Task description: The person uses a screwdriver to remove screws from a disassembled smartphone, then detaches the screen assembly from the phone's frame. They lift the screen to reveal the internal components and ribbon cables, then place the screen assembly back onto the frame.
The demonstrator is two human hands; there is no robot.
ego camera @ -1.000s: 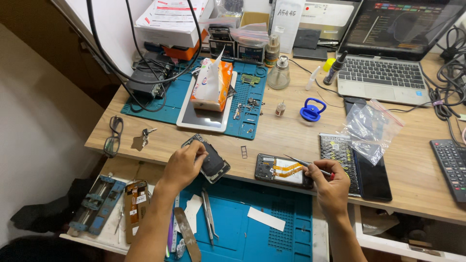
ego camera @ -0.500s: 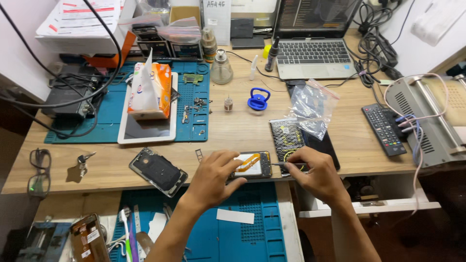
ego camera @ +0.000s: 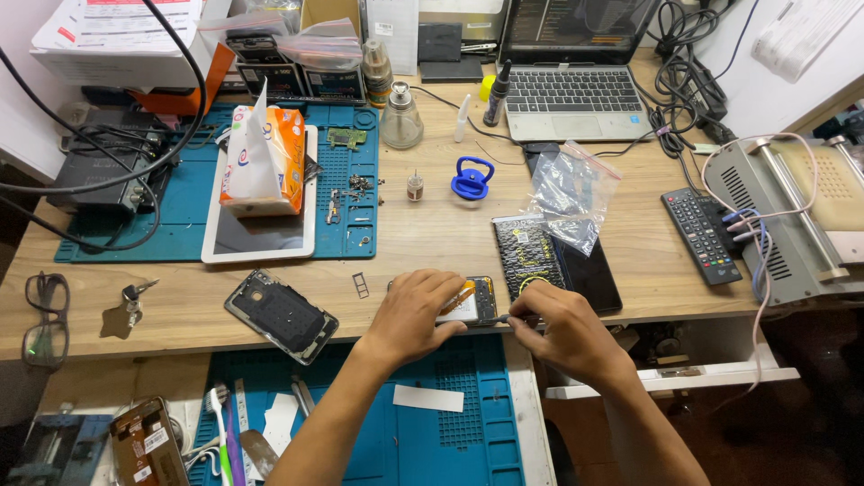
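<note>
Wooden counter (ego camera: 432, 243) is carrying an opened phone (ego camera: 468, 301); left hand (ego camera: 409, 315) is pressing it with fingers together, right hand (ego camera: 562, 328) pinching a thin tool (ego camera: 506, 319).

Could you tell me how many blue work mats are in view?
2: one blue mat on the desk under the tablet, one blue mat on the lower shelf.

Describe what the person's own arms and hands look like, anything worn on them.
Both forearms are bare from the bottom edge of the picture up to the wrist: no sleeve shows. The left hand and the right hand are bare too, without gloves. No watch, strap or bracelet is visible on either wrist, and no ring can be made out on the fingers that show.
</note>
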